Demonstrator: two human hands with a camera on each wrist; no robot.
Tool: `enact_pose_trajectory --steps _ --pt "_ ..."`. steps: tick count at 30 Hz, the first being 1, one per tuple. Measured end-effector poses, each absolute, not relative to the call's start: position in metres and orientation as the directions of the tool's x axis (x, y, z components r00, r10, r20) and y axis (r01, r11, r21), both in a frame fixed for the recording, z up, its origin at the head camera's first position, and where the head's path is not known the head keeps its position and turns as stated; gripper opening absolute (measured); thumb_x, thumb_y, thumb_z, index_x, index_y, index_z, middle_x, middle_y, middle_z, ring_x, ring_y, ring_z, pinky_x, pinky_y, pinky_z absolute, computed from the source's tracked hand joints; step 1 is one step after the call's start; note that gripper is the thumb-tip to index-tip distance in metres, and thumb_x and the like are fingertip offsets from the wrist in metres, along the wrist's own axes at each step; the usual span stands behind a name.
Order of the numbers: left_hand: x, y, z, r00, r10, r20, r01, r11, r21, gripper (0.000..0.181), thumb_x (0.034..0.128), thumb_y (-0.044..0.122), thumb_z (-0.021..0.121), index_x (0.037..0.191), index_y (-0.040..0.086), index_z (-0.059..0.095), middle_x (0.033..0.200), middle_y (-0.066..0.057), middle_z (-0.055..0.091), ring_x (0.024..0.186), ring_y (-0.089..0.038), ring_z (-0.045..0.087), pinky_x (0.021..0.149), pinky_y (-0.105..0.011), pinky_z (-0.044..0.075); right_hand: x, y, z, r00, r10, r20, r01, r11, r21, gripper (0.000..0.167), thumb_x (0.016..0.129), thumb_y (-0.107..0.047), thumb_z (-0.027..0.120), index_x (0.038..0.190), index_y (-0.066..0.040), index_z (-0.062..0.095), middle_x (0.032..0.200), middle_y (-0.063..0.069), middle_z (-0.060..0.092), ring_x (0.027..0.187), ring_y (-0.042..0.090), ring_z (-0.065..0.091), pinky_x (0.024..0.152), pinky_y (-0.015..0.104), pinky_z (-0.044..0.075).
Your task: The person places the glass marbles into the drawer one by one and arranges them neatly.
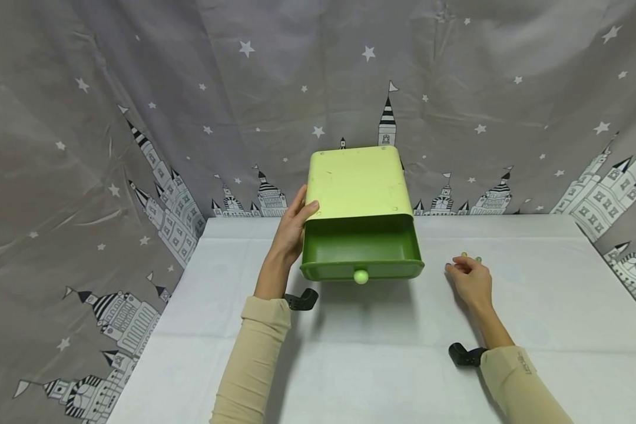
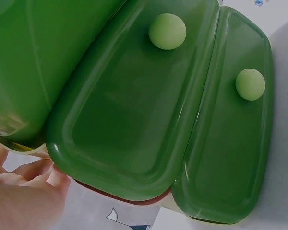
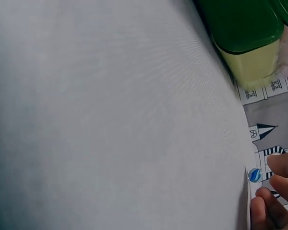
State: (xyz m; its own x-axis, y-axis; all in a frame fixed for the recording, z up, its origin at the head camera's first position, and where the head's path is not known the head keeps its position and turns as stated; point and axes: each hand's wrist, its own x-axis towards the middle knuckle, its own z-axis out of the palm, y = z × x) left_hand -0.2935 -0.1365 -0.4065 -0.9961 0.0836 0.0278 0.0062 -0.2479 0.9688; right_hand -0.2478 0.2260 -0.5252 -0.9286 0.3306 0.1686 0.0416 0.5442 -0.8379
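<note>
A small drawer cabinet (image 1: 357,182) with a pale yellow top stands near the back of the table. Its green top drawer (image 1: 363,271) is pulled out, with a round light green knob. My left hand (image 1: 291,229) rests against the cabinet's left side, thumb over the top's front corner. In the left wrist view, lower drawers (image 2: 221,158) are closed. To the right, my right hand (image 1: 471,282) reaches down at several small marbles, its fingers loosely bent. A blue-and-white marble (image 3: 255,175) lies beside its fingertips; a yellow one (image 1: 463,255) and a green one (image 1: 479,259) are just behind.
A white cloth covers the table (image 1: 371,365). Behind it hangs a grey curtain (image 1: 275,112) printed with castles and stars. A black device is worn at each wrist, the left one (image 1: 302,300) near the cabinet's front.
</note>
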Motion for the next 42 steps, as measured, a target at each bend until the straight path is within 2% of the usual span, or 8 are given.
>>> enact_pose_trajectory --steps 4,10,17,29,42 --pt "-0.294 -0.137 -0.406 -0.996 0.086 0.033 0.011 -0.242 0.97 0.07 0.0991 0.026 0.062 0.158 0.029 0.024 0.158 -0.004 0.027 0.138 -0.022 0.038 0.106 -0.041 0.04 -0.25 0.227 -0.528 -0.928 0.34 0.153 0.06 0.541 -0.839 0.026 0.088 -0.005 0.069 0.109 0.011 0.069 0.093 0.02 0.066 0.079 0.021 0.056 0.065 0.018 0.039" --pt "-0.294 -0.137 -0.407 -0.994 0.094 0.049 0.023 -0.261 0.965 0.07 0.0998 0.025 0.061 0.159 0.028 0.024 0.157 -0.005 0.029 0.135 -0.024 0.041 0.103 -0.041 0.044 -0.253 0.228 -0.532 -0.937 0.318 0.144 0.074 0.585 -0.807 0.028 0.089 -0.006 0.068 0.111 0.011 0.068 0.089 0.017 0.064 0.079 0.024 0.054 0.068 0.029 0.041" --pt "-0.293 -0.135 -0.406 -0.995 0.089 0.052 0.026 -0.264 0.964 0.069 0.0993 0.025 0.062 0.158 0.029 0.025 0.156 -0.005 0.031 0.133 -0.024 0.043 0.101 -0.041 0.045 -0.251 0.228 -0.535 -0.937 0.274 0.216 0.016 0.651 -0.759 0.027 0.087 -0.002 0.067 0.108 0.015 0.068 0.09 0.023 0.063 0.081 0.033 0.056 0.069 0.039 0.042" --pt "-0.293 -0.134 -0.407 -0.995 0.085 0.056 0.032 -0.257 0.966 0.071 0.0993 0.023 0.061 0.159 0.024 0.023 0.155 -0.006 0.032 0.131 -0.026 0.045 0.1 -0.041 0.046 -0.249 0.227 -0.536 -0.929 0.279 0.243 0.006 0.668 -0.744 0.021 0.086 -0.001 0.067 0.1 0.015 0.069 0.088 0.024 0.06 0.081 0.035 0.053 0.069 0.041 0.037" --pt "-0.293 -0.136 -0.408 -0.995 0.083 0.048 0.025 -0.256 0.966 0.069 0.0995 0.025 0.061 0.159 0.028 0.025 0.155 -0.005 0.031 0.132 -0.025 0.044 0.1 -0.041 0.045 -0.248 0.224 -0.537 -0.931 0.287 0.227 0.023 0.665 -0.747 0.021 0.087 -0.003 0.068 0.1 0.014 0.069 0.092 0.024 0.059 0.084 0.036 0.053 0.071 0.043 0.039"
